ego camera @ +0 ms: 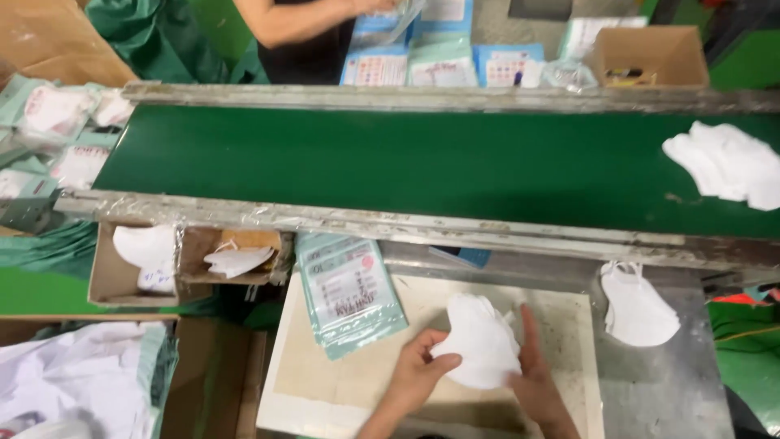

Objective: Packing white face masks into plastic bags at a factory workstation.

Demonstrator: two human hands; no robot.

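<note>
Masks held over board

Mask stack (pixel 481 341) sits mid-board (pixel 341 382), well clear of the board edges, open board to its left. Left hand (pixel 416 367) grips its left edge, fingers curled; right hand (pixel 532 378) presses flat against its right side. Pouch (pixel 349 293) overlaps the board's upper-left corner.

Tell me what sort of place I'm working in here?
Likely a face-mask packing line: a green conveyor belt carries white masks, sealed pouches lie nearby, and both hands hold a mask stack.
</note>
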